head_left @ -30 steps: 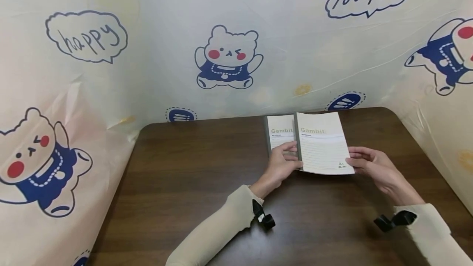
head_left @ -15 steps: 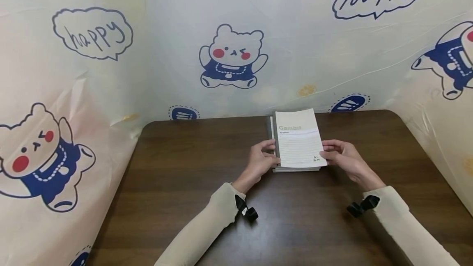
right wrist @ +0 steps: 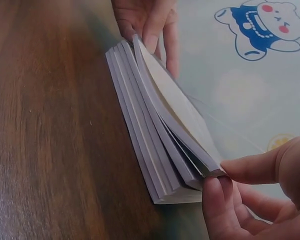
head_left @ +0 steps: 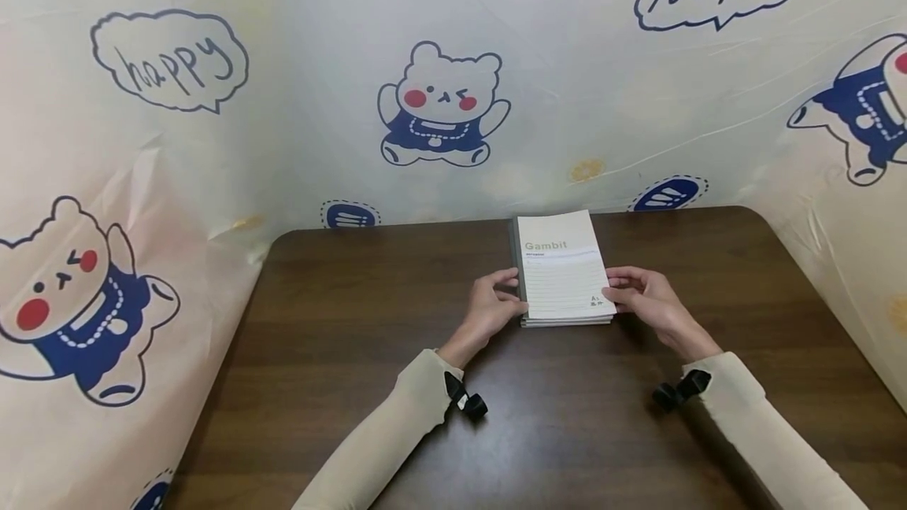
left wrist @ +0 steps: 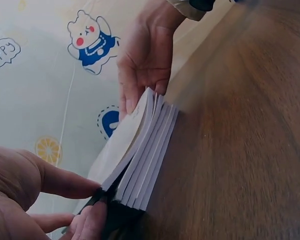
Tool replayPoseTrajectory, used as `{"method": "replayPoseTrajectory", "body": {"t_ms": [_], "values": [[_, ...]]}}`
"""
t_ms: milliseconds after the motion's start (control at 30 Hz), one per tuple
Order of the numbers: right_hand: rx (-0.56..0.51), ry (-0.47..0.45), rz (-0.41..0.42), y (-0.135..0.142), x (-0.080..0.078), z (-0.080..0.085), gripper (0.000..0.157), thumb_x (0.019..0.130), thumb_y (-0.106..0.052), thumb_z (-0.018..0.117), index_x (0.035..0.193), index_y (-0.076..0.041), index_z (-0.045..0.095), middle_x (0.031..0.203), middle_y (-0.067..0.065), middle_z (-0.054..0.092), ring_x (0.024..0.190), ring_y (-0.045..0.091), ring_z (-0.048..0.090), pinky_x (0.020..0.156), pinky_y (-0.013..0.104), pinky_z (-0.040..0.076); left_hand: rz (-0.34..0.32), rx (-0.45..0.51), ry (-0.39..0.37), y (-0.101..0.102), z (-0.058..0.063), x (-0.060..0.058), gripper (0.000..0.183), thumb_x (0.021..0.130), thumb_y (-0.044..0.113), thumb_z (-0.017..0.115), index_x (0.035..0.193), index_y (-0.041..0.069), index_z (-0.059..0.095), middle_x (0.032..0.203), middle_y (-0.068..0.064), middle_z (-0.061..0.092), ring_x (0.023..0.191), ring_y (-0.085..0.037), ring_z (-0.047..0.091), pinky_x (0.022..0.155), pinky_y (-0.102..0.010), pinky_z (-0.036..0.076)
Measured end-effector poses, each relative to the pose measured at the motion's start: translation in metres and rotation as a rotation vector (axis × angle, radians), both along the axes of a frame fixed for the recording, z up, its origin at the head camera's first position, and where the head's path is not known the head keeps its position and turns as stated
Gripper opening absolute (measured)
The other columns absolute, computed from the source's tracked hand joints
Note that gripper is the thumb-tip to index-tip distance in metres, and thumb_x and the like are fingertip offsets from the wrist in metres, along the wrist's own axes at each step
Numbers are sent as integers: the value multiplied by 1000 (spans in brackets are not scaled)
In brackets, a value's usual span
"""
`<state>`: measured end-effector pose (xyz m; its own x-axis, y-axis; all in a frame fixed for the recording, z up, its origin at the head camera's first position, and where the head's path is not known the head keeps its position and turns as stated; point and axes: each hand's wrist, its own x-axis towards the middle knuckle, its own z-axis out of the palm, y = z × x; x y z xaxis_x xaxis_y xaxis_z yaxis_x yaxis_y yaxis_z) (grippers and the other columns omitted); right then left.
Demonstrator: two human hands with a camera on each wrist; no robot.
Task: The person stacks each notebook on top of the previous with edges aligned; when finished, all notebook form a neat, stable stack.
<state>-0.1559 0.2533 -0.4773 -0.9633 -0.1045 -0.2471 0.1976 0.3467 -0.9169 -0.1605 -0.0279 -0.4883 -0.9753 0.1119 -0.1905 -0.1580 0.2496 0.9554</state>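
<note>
A white lined-cover notebook (head_left: 563, 278) marked "Gambit", with a dark spine on its left, lies over a stack of several similar notebooks (right wrist: 135, 125). Its spine edge is pinched by my left hand (head_left: 490, 305), thumb on top and fingers beneath. My right hand (head_left: 655, 301) pinches the opposite edge near the lower corner. In the right wrist view a narrow gap shows between this top notebook and the stack at that corner. The lower notebooks' page edges line up closely.
The stack stands near the back edge of a dark wooden table (head_left: 354, 384). Behind and at both sides hangs a pale curtain (head_left: 305, 101) printed with bears and "happy" bubbles. A small black camera (head_left: 473, 406) is strapped to each sleeve.
Both hands have carried the notebook leftward and lowered it over the stack, which showed to its left a second ago. The stack's top cover is now hidden beneath it.
</note>
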Motion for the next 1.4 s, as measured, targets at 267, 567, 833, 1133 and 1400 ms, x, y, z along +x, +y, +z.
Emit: {"method": "replayPoseTrajectory", "body": {"t_ms": [267,567,833,1133,1400], "values": [[73,51,-4,-1,1,-10,50,98,-14,74,141,8,58,119,26,65,79,5,66,72,24,63,14,-14,10,-4,-7,2,62,83,-1,82,141,8,65,128,-14,66,90,-19,72,70,-25,57],[207,78,-9,-3,4,-13,52,98,-16,74,144,1,57,108,20,67,78,14,67,71,24,63,26,11,8,-5,-14,5,58,84,1,83,139,7,66,125,-14,67,90,-18,73,70,-23,56],[238,132,-3,-6,6,-9,50,99,-17,73,143,3,59,107,21,67,79,15,65,70,24,63,19,13,36,-4,-15,5,57,85,1,81,140,6,65,126,-15,67,93,-21,75,70,-23,56],[242,148,-3,-8,6,-9,48,98,-14,74,142,3,61,108,22,67,80,17,66,68,25,62,28,11,33,-4,-13,6,57,85,-1,80,140,5,64,126,-16,66,92,-21,74,72,-23,56],[251,146,-9,-8,8,-9,48,99,-13,73,142,3,60,107,21,67,79,16,65,67,24,61,27,-3,64,-1,-11,11,56,84,-2,81,138,0,65,124,-18,66,90,-22,74,73,-23,57]]}}
